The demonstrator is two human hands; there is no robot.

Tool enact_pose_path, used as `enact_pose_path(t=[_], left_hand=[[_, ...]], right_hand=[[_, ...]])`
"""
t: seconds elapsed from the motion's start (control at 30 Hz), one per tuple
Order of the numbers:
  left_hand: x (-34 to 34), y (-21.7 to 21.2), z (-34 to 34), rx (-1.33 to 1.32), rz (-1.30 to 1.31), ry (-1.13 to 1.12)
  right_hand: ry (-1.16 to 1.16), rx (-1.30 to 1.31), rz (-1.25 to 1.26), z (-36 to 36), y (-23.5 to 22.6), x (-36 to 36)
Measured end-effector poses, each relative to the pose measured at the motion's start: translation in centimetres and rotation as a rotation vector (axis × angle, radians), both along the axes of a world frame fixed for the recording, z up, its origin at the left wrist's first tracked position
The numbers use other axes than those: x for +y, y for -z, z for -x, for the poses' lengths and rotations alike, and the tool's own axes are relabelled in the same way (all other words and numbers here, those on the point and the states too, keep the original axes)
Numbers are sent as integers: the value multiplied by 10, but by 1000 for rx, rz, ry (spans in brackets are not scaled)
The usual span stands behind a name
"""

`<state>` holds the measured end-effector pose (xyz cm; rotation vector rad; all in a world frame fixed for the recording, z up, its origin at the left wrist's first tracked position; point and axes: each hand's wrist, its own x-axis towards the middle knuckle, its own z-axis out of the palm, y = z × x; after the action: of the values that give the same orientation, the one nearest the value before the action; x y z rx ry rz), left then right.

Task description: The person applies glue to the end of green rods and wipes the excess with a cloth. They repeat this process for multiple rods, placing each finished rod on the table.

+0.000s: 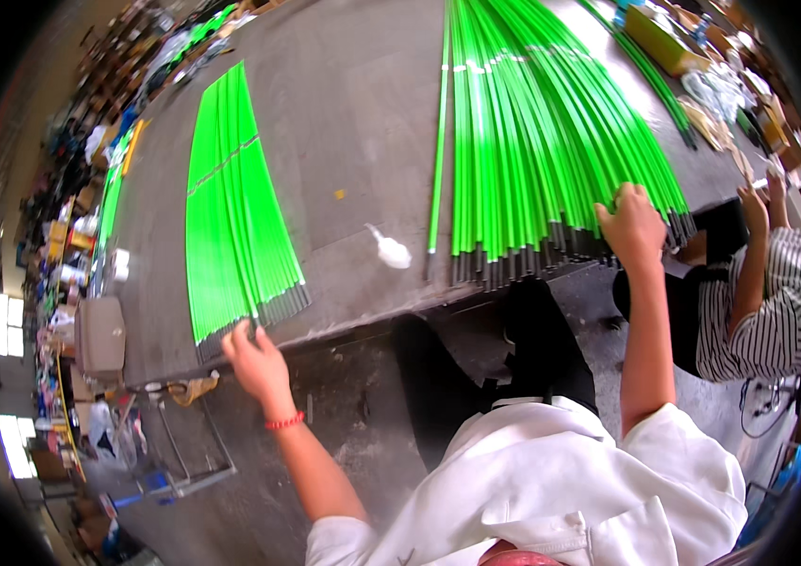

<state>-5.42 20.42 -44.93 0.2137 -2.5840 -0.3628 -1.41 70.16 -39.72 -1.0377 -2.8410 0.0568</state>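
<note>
On the left of the table lies a flat row of bright green rods [231, 217] with dark ends toward me. My left hand [254, 366] is at their near edge, its fingers closed around the dark end of a rod that lies on top of the row. A larger fan of green rods [523, 151], also dark-tipped, spreads across the right side. My right hand [634, 226] is over the near right part of this fan, its fingers curled round rods close to their dark ends. How many it grips is hidden. A single green rod [439, 160] lies along the fan's left side.
The grey table [344, 113] has a small white object [391, 250] with a thin tail between the rod groups. Further green rods [650, 80] lie at the far right, by a yellow box [666, 40]. A person in a striped shirt [773, 307] is at my right. A metal frame [193, 453] stands at lower left.
</note>
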Motion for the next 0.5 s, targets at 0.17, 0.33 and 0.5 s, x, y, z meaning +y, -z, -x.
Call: enact_pose_path(t=[0.17,0.33,0.5], left_hand=[[24,-16,-40,165,-153,81],[58,-40,-73,244,-272,190],[107,-65,-100,118,-642,341]], right_hand=[[-15,1,-30,2,8,1],[-1,129,-5,-2,9,7],[-37,360,100,-26,-2,6]])
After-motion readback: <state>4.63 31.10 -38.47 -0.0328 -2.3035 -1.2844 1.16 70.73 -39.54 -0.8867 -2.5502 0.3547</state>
